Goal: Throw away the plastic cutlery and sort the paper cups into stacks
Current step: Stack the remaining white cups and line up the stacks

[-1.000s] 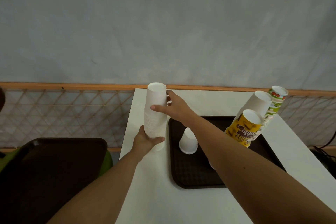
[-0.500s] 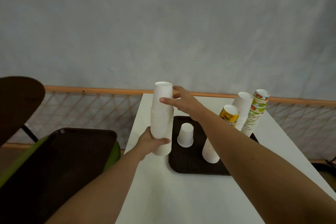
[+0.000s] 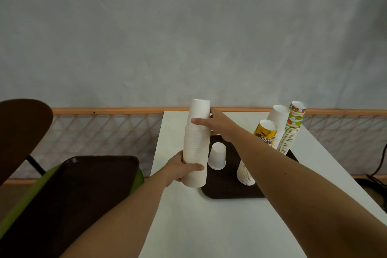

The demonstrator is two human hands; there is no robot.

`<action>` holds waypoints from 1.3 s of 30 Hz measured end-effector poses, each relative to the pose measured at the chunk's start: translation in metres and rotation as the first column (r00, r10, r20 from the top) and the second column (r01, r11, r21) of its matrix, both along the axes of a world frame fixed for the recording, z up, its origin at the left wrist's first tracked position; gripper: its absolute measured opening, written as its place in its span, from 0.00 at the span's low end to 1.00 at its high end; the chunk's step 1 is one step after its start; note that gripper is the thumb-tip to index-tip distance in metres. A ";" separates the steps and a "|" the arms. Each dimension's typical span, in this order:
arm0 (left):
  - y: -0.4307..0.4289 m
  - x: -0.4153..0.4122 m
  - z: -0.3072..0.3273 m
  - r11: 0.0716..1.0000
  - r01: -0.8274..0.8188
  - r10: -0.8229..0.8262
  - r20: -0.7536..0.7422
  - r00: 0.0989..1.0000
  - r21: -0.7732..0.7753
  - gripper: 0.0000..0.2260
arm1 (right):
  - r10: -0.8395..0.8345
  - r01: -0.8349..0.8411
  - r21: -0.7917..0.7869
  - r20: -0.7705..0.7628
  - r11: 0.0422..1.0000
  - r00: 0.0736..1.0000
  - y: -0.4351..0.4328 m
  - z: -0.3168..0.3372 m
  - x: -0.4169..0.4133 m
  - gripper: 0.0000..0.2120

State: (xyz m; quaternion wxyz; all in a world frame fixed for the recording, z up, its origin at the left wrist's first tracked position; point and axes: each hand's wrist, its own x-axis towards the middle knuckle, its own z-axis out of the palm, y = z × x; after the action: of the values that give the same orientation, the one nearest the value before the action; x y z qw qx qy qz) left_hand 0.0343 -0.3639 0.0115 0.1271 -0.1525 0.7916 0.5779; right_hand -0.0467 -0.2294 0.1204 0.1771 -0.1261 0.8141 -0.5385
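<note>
Both forearms are extending forward over the white desk [image 3: 209,226]. To its left, a dark tray [image 3: 73,195] is sitting on a green seat [image 3: 25,201]. The left hand [image 3: 184,168] is gripping the tall white cup stack [image 3: 196,144] low down, thumb wrapping across the front and fingers going round the back. The stack is standing roughly upright at the desk's left side, just beside the left edge of the brown tray [image 3: 226,192]. I can't tell if its base is touching the desk. The right hand [image 3: 215,123] is grasping the stack near the top, thumb lying across the front of the upper cups and fingers curling behind. On the brown tray a single white cup [image 3: 217,156] is sitting mouth-down just right of the stack, not touching it. The base of a white-rimmed stack [image 3: 246,176] is showing under the right forearm. Behind the arm, a yellow printed cup [image 3: 265,132], a plain white stack [image 3: 279,119] and a fruit-patterned stack [image 3: 292,130] are leaning close together. Beyond them a wooden rail with lattice [image 3: 104,132] is running along a grey wall [image 3: 188,27].
</note>
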 end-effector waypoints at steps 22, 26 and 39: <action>-0.058 -0.028 -0.026 0.997 0.051 -0.050 -0.017 0.999 0.063 0.32 | -0.379 0.337 -0.275 -0.115 0.900 0.918 -0.052 0.028 -0.030 0.26; -0.056 -0.034 -0.030 0.996 0.034 -0.032 -0.030 0.999 0.085 0.33 | -0.490 0.416 -0.350 -0.157 0.839 0.857 -0.035 0.033 -0.036 0.28; -0.042 -0.060 -0.037 0.991 -0.062 0.070 -0.064 0.995 0.117 0.33 | -0.543 0.541 -0.051 -0.116 0.839 0.831 0.008 -0.076 -0.043 0.35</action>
State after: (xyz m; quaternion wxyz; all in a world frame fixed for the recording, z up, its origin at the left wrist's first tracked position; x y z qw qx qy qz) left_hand -0.0262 -0.4060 -0.0253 0.0895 -0.1515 0.7553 0.6313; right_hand -0.0893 -0.2217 0.0449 -0.0355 0.0746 0.8216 -0.5641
